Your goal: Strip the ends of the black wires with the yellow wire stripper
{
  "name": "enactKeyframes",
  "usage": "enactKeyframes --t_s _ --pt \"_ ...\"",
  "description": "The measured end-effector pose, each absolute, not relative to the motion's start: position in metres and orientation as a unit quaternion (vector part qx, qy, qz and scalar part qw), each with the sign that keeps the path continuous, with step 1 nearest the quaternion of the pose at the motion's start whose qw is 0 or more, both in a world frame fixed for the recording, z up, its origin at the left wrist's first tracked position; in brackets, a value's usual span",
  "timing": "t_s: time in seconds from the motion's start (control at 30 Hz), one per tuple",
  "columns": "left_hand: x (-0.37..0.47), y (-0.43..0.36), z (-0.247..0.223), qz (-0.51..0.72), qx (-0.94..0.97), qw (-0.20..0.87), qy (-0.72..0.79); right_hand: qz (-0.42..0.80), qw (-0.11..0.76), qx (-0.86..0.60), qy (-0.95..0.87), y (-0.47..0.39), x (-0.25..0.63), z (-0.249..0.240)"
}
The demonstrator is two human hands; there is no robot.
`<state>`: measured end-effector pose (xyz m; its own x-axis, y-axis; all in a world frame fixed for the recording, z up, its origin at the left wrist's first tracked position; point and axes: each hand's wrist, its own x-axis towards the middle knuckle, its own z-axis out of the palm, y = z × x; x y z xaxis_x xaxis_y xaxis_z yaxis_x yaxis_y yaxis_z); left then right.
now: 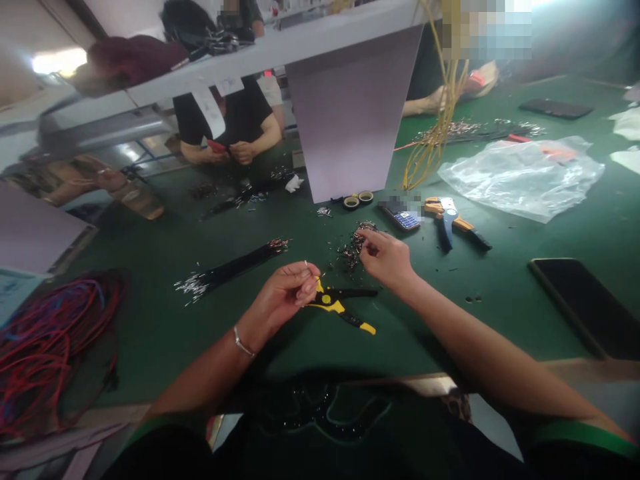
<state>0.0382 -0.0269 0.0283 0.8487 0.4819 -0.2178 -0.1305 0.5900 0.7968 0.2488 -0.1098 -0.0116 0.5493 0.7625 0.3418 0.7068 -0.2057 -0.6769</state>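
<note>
My left hand (290,287), with a bracelet on its wrist, is closed in a pinch around a short wire (306,264) whose pale tip sticks up between the fingers. Just behind and below those fingers lies a yellow-and-black wire stripper (334,307) on the green table. My right hand (385,259) reaches into a pile of short wire pieces (353,253); its fingertips are drawn together, and what they hold, if anything, is too small to tell. Left of my hands lies a bundle of black wires (235,265) with silvery ends at one side and coppery ends at the other.
Right of the pile are a small device (403,215), an orange-and-blue stripping tool (453,223), a clear plastic bag (523,173) and a phone (593,303). Red and blue cables (55,340) lie left. A pale divider (350,120) stands ahead; co-workers sit beyond, one holding red-handled pliers (216,147).
</note>
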Motion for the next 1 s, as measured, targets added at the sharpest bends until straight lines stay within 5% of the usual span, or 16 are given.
enactKeyframes --t_s 0.1,0.2,0.37,0.63,1.0 --pt "0.038 -0.025 0.028 0.184 0.410 0.871 0.201 0.100 0.488 -0.718 -0.486 -0.112 0.241 -0.009" --pt "0.039 -0.025 0.027 0.185 0.409 0.872 0.196 0.293 0.557 -0.610 -0.481 -0.114 0.228 -0.006" --pt "0.040 -0.029 0.022 0.162 0.420 0.870 0.200 0.535 0.581 -0.463 -0.403 -0.120 0.206 0.000" --pt "0.038 -0.028 0.020 0.175 0.462 0.842 0.216 0.534 0.626 -0.446 -0.352 -0.122 0.203 -0.003" --pt "0.040 -0.028 0.030 0.231 0.660 0.633 0.331 0.422 0.618 -0.526 -0.403 -0.122 0.209 0.000"
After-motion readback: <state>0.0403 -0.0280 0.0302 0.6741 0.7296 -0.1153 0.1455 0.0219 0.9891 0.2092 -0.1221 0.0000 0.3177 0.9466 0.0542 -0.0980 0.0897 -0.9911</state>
